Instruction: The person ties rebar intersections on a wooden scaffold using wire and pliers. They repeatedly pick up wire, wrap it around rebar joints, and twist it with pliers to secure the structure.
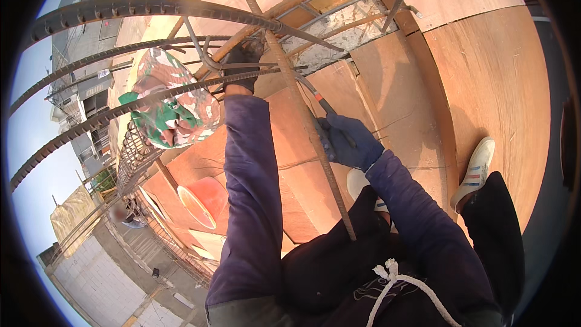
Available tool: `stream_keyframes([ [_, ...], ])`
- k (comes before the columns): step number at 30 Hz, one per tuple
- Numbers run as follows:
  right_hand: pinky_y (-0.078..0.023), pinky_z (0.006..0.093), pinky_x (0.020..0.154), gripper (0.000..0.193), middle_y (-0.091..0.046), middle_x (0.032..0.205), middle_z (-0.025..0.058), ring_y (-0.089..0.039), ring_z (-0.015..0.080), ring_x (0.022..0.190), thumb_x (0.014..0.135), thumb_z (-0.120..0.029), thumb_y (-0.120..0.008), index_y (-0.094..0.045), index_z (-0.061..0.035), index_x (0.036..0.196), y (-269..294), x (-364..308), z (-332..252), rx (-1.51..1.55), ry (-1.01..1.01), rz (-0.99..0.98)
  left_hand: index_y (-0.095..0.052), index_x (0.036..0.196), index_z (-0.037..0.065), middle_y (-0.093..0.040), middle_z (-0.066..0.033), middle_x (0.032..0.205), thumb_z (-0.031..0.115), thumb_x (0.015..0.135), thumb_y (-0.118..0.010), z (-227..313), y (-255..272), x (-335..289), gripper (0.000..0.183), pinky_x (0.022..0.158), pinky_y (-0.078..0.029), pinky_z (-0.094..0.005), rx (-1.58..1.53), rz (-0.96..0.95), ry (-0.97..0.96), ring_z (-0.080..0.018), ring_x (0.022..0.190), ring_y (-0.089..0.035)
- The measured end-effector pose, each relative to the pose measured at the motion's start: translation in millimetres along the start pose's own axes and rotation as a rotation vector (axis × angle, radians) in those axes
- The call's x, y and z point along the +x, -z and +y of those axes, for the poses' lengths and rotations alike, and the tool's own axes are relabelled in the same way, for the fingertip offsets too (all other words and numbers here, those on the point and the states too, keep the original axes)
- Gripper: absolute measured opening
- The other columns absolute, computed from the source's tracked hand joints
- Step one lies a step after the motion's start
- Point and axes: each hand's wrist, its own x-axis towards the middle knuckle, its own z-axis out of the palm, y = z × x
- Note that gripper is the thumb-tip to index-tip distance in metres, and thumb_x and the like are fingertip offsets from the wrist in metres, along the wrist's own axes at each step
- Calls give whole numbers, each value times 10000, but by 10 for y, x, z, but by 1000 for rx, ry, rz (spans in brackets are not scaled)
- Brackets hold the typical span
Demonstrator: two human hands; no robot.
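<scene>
My left hand (243,63), in a dark glove, is reached out among crossing steel bars. Its fingers curl in beside a rusty rebar (233,41); what they pinch is hidden. A thin bent stirrup bar (203,54) passes next to that wrist. Lower and to the right, my right hand (352,142), in a blue glove, is closed round a hand tool (325,104) with a slim curved metal shaft and a red-and-black grip. The shaft points up toward the left hand. A long rusty rebar (308,118) slants down between my two arms.
Thick ribbed rebars (151,7) jut across the upper left. A camouflage cloth (175,100) hangs beside the left forearm. Orange-brown plywood panels (493,85) lie underfoot, with an orange tub-like object (206,201) on them. Farther down, a person (124,213) is by rebar mesh.
</scene>
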Motion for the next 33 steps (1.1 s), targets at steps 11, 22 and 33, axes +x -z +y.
stream_keyframes([
  [11, -525, 349, 677, 432, -654, 973, 86, -638, 195, 808, 1034, -365, -619, -620, 8, 1253, 27, 14, -76, -146, -3, 208, -595, 1238, 26, -663, -102, 1001, 254, 1036, -624, 1822, -93, -1157, 306, 710, -604, -339, -2066, -138, 805, -205, 805, -673],
  [22, -570, 373, 624, 361, -706, 817, 94, -709, 251, 728, 898, -301, -777, -680, -21, 1104, 23, 36, -66, -2041, 296, 985, -613, 1006, -7, -653, -124, 810, 478, 922, -717, 2217, -234, -738, 503, 609, -554, -385, -1316, 100, 1090, -241, 637, -652],
  [33, -504, 293, 503, 275, -657, 827, 35, -624, 152, 609, 952, -267, -711, -647, -39, 1093, -104, -176, -310, -1084, -80, 687, -543, 835, 130, -415, 24, 578, 389, 991, -708, 2085, -229, -888, 345, 462, -372, -330, -2253, 22, 971, -132, 450, -389],
])
